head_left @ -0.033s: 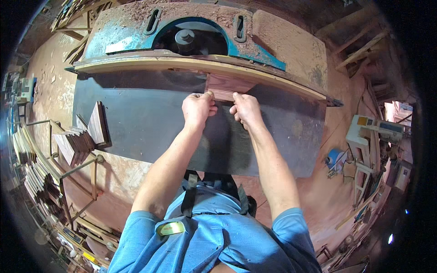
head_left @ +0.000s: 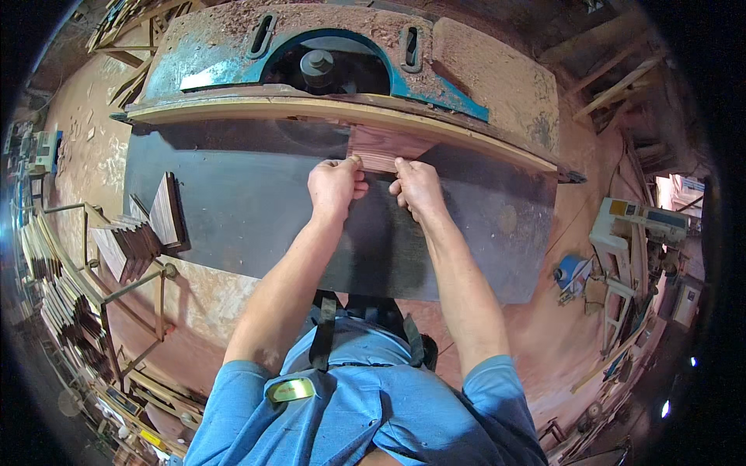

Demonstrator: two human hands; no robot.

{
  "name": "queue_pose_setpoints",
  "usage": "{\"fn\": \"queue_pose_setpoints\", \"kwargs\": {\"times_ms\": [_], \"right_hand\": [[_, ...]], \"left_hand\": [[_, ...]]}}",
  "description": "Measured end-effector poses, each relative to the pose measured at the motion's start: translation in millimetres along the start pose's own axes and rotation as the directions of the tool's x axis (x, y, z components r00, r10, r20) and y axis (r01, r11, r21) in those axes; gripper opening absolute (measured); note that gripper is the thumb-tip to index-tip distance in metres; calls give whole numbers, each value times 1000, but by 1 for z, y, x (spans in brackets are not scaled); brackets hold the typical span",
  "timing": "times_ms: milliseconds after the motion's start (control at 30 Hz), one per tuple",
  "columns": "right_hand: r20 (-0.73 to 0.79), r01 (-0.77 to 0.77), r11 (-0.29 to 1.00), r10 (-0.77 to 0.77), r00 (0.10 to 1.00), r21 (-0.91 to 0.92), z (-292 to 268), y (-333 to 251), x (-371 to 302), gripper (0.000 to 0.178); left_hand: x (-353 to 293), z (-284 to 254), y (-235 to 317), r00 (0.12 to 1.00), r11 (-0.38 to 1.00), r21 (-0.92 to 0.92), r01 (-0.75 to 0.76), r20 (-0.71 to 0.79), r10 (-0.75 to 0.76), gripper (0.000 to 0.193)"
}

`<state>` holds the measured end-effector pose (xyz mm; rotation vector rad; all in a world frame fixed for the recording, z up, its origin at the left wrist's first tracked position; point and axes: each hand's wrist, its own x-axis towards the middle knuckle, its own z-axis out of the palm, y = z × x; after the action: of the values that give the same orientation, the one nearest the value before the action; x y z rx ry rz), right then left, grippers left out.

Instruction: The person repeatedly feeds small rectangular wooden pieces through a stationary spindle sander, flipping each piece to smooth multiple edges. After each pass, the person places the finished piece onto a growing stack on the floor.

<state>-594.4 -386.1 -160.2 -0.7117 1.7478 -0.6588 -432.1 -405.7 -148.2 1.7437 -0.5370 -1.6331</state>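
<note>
A reddish-brown striped wood board [head_left: 386, 147] lies flat on the dark machine table [head_left: 233, 210], its far edge against the long pale wooden fence [head_left: 233, 110]. My left hand [head_left: 335, 186] grips the board's near left corner, thumb on top and fingers curled. At the near right corner my right hand [head_left: 418, 186] pinches it the same way. Behind the fence, a spindle with a round grey top [head_left: 317, 68] stands in the curved opening of a teal guard [head_left: 435, 97]. Where the board meets the cutter is hidden by the fence.
Several striped boards [head_left: 167, 210] stand at the table's left edge, beside a stack of pointed pieces [head_left: 128, 247]. A metal rack [head_left: 116, 295] with more boards is at left. Sawdust covers the machine top [head_left: 493, 74]. A pale machine [head_left: 618, 225] stands on the right.
Both my hands and the board have slid slightly to the left along the fence. My grip on the board looks the same.
</note>
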Motion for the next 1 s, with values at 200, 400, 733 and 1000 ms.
{"fn": "queue_pose_setpoints", "kwargs": {"times_ms": [200, 400, 733, 1000], "right_hand": [[13, 5, 1000, -5, 1000, 17, 17, -4, 1, 39], [15, -25, 999, 25, 1000, 39, 32, -12, -4, 39], [17, 20, 999, -21, 1000, 36, 53, -16, -1, 42], [5, 28, 997, -28, 1000, 66, 63, -22, -7, 43]], "left_hand": [[9, -14, -1, 1000, 999, -50, -1, -23, -1, 16], [12, -26, 5, 999, 998, -68, -1, -33, -1, 17], [19, -43, 8, 998, 996, -89, -24, -60, 19, 17], [22, -50, 11, 997, 989, -144, -24, -80, 13, 16]]}}
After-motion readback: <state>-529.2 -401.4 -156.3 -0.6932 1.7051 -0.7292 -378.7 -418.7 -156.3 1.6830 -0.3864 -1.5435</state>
